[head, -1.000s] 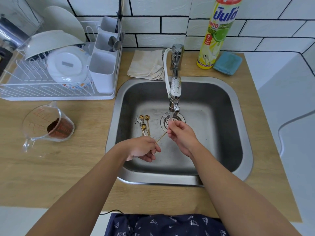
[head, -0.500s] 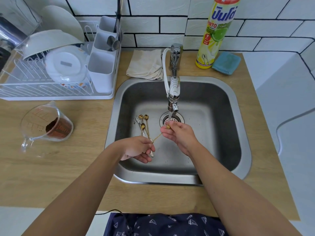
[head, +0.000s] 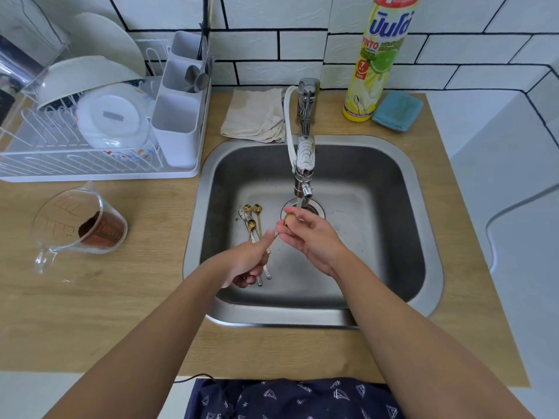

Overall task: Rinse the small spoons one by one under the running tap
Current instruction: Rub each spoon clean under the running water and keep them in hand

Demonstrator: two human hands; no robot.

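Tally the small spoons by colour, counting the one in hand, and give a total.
Gold spoons: 4, one held by both hands, three lying on the sink floor
Silver spoons: 1, beside them
Total: 5; any hidden under the left hand are uncounted.

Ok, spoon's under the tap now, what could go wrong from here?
The small gold spoon sits right above the open round drain, so it could drop there if the wet right hand or left hand loosens its grip. The waiting gold and silver spoons lie close by, so splash could reach them.
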